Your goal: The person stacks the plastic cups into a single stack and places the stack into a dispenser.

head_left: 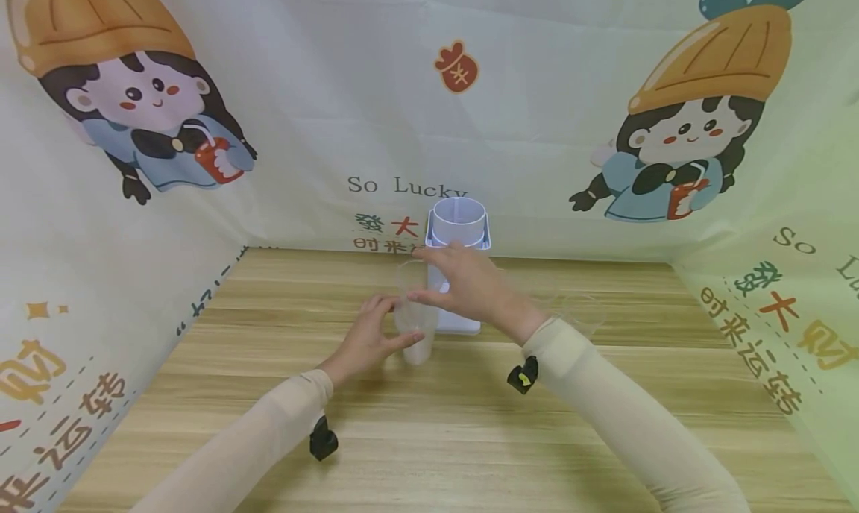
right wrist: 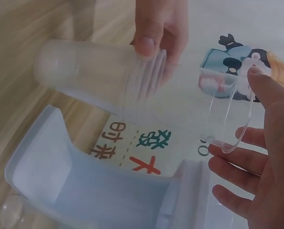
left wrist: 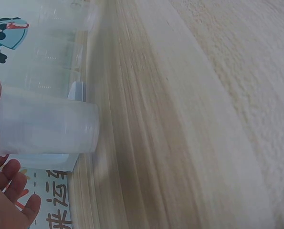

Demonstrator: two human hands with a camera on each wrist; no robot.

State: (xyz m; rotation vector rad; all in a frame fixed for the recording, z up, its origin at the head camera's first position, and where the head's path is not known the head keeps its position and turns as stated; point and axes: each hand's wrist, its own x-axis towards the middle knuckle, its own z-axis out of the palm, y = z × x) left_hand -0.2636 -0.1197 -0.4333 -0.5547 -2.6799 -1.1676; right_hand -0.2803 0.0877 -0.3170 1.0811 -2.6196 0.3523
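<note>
A stack of nested clear plastic cups stands upright on the table, just in front of a pale dispenser-like stand with a round ring on top. My left hand holds the stack around its rims, thumb in front. Above it, the top cup sticks up out of the stack. The right hand has its thumb and fingers about this cup's rim, reaching across the stand's front. In the right wrist view, the right fingertips meet the rim. The right arm and hand partly hide the stand.
More clear cups are faintly visible right of the stand, partly behind the right forearm. A printed cloth hangs around the back and sides of the wooden table.
</note>
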